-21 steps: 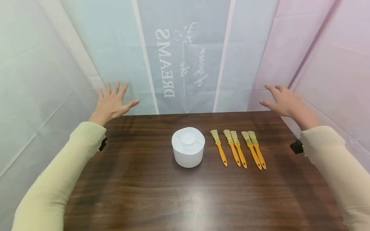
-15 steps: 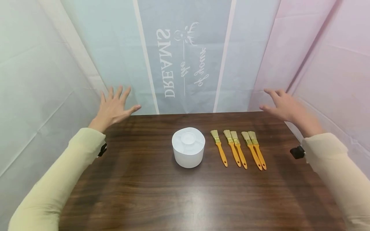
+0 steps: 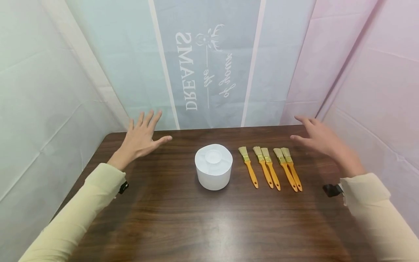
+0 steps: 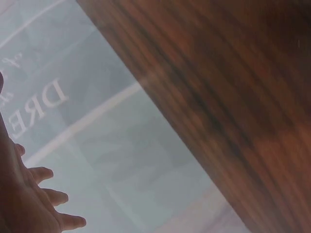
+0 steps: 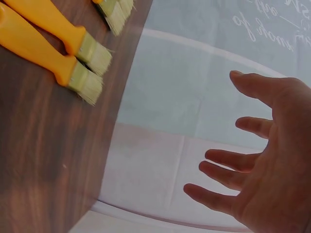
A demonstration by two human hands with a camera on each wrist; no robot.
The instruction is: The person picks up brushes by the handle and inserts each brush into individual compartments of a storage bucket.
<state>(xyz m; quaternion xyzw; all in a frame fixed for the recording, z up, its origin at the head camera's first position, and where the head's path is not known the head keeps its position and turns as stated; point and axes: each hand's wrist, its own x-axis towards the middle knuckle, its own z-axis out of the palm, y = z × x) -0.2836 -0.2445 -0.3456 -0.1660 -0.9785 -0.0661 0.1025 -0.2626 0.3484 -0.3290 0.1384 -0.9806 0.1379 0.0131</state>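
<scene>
I see the left hand [image 3: 139, 141] and right hand [image 3: 323, 139] apart, both splayed, a white container [image 3: 213, 171] between them (five brushes [image 3: 266, 174] nearer the right).

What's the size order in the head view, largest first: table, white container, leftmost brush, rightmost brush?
1. Table
2. White container
3. Leftmost brush and rightmost brush: too alike to rank

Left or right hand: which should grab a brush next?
Probably the right grip: it holds nothing and is nearer the brushes. The left grip is farther, on the other side of the white container.
</scene>
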